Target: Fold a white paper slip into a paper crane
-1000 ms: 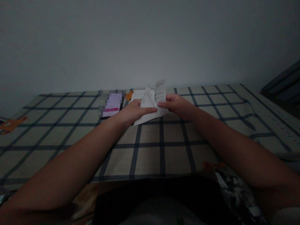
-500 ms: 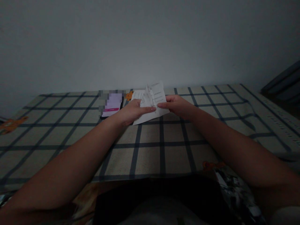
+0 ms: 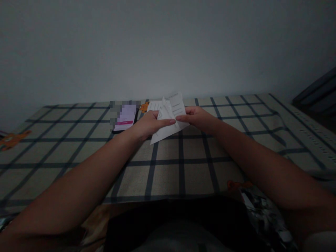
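A white sheet of paper with printed lines is held above the far part of the table, creased and folded over unevenly along its middle. My left hand grips its left side, thumb lying across the front. On the right edge, my right hand pinches the same paper between thumb and fingers. Both thumb tips nearly meet at the crease. Behind the left hand, another printed white part shows; whether it belongs to the same sheet I cannot tell.
A phone with a lit, partly blurred screen lies left of the paper. The checked tablecloth covers the table up to a plain wall. A dark striped object stands at the far right.
The paper has turned slightly between my hands; its lower left corner now hangs lower and its folded middle leans more to the left. The left thumb has shifted slightly right.
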`<state>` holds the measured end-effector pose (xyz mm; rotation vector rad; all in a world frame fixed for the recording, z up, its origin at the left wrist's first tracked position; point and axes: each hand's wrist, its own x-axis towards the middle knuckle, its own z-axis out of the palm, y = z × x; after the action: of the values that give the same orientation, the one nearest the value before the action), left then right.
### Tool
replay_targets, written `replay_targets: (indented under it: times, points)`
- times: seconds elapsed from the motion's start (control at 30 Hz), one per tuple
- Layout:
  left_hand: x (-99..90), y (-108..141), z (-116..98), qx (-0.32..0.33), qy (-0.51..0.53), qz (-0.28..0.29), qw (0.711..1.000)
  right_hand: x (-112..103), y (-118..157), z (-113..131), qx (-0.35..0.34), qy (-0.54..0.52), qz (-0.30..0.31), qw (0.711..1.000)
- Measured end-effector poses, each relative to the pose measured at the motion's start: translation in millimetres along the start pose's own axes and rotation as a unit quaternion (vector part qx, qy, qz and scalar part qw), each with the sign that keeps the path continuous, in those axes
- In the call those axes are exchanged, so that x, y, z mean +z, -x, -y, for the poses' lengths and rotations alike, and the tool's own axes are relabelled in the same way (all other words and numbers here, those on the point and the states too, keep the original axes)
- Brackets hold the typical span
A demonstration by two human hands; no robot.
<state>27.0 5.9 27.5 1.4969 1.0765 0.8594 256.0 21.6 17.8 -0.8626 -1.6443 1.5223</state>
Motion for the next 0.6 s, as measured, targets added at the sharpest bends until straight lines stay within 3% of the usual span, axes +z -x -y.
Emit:
replay_targets:
  times: [0.2, 0.6]
  points:
    - [-2.3, -0.3, 1.0, -0.002, -0.029, 0.011, 1.000, -2.6, -0.5, -1.8, 0.011, 0.057, 0.012, 0.998]
    - [-3.9, 1.1, -3.3, -0.012, 0.008, 0.050, 0.999, -1.5, 0.7, -0.8, 0.012, 0.036, 0.007, 0.999]
